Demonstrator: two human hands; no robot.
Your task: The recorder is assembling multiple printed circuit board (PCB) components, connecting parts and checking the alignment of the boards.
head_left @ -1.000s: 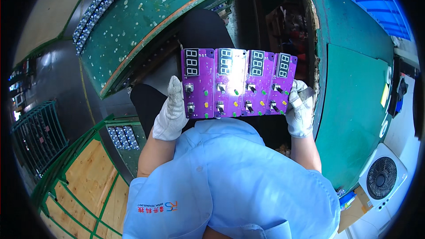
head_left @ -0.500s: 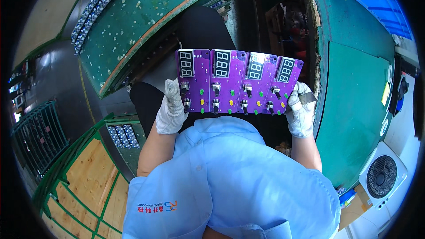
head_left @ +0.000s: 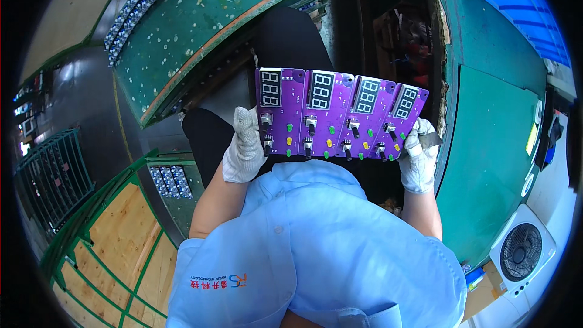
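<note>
A purple circuit board panel (head_left: 336, 123) made of several joined boards spans the space between my hands, above my lap. Each board carries a three-digit display at its far end, two black-shafted knobs and small green and yellow parts. In a white knit glove, my left hand (head_left: 245, 146) closes on the panel's left edge. My right hand (head_left: 420, 157), gloved too, grips its right edge, and a dark grey flat piece (head_left: 431, 140) shows at those fingers. Fingers beneath the panel are hidden.
A speckled green table (head_left: 200, 18) stands ahead on the left, with rows of small circuit boards (head_left: 143, 9) along its far side. More boards (head_left: 171, 182) lie at lower left by a wooden-decked green rack (head_left: 124, 218). A green surface (head_left: 492, 146) and white fan (head_left: 522, 249) are on the right.
Both hands and the panel sit slightly farther right in the picture, while the surroundings have also shifted a little. My hold on the panel looks the same.
</note>
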